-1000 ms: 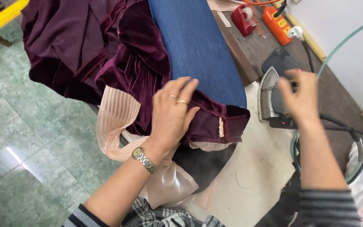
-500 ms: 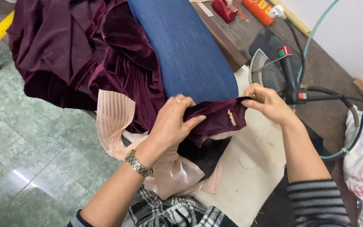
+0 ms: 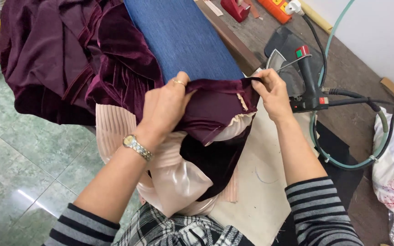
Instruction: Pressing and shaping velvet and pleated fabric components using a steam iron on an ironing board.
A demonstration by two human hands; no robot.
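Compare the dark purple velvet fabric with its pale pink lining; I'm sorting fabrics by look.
The dark purple velvet fabric is deep, matte and plush; the pale pink lining is light, smooth and glossy. The velvet is gripped by the left hand and right hand; the lining hangs loose below. Both belong to one garment.

Green marbled tile floor (image 3: 33, 150), white wall (image 3: 370, 41), dark wooden worktable (image 3: 352, 123), glossy light reflection

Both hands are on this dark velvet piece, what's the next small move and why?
Probably lay the velvet edge flat on the blue board. The left hand and right hand hold it lifted and folded, pale lining hanging below, while the iron stands beside.
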